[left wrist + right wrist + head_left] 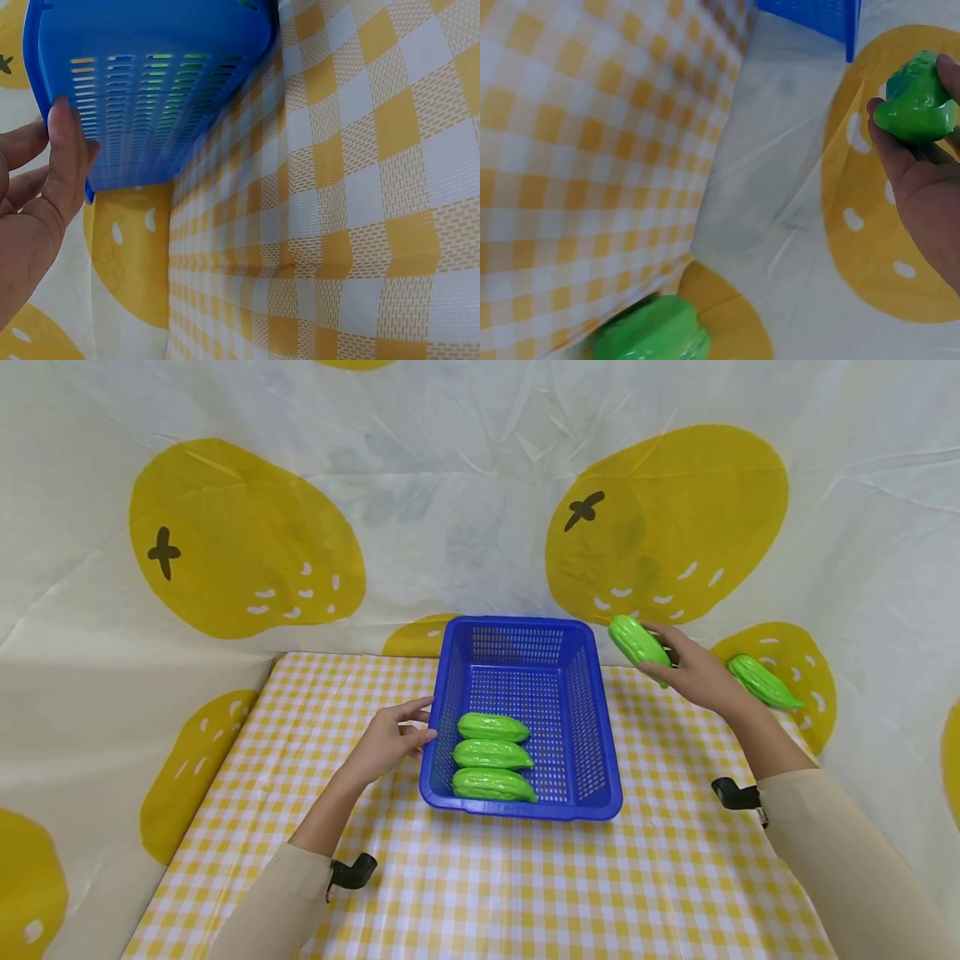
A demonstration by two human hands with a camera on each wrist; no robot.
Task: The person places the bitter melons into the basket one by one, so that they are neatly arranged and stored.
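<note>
My right hand (697, 672) grips a green plastic-looking bitter melon (636, 640) in the air, just right of the blue basket's far corner. The right wrist view shows the fingers and thumb around this bitter melon (915, 112). On the other side, my left hand (384, 745) touches the left rim of the blue perforated basket (611, 760), its fingertips against the outside in the left wrist view. Three similar bitter melons (492, 755) lie side by side in the basket's near left part, tips to the right.
Another bitter melon (763, 682) lies at the table's far right edge, beyond my right forearm. A yellow-and-white checked cloth (480, 893) covers the table. Behind it hangs a pale sheet (450, 527) printed with large yellow fruit.
</note>
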